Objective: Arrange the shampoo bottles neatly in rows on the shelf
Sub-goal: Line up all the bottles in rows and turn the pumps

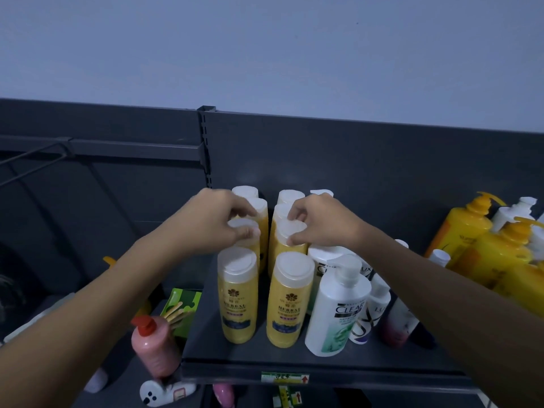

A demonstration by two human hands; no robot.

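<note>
Two rows of yellow herbal shampoo bottles with white caps stand on the dark shelf point(265, 353). The front left bottle point(238, 301) and front right bottle point(290, 304) stand free. My left hand point(216, 222) pinches the cap of the second bottle in the left row point(241, 228). My right hand point(321, 223) grips the cap of the second bottle in the right row point(290, 231). More yellow bottles stand behind them against the back panel. A white Clear pump bottle point(338, 310) stands to the right of the rows.
White Lux bottles point(372, 313) and a pink-bottomed bottle point(397, 325) crowd under my right forearm. Large yellow pump bottles point(462, 228) fill the far right. Lower left, a pink pump bottle point(154, 346) and a green box point(182, 301) sit on a lower level.
</note>
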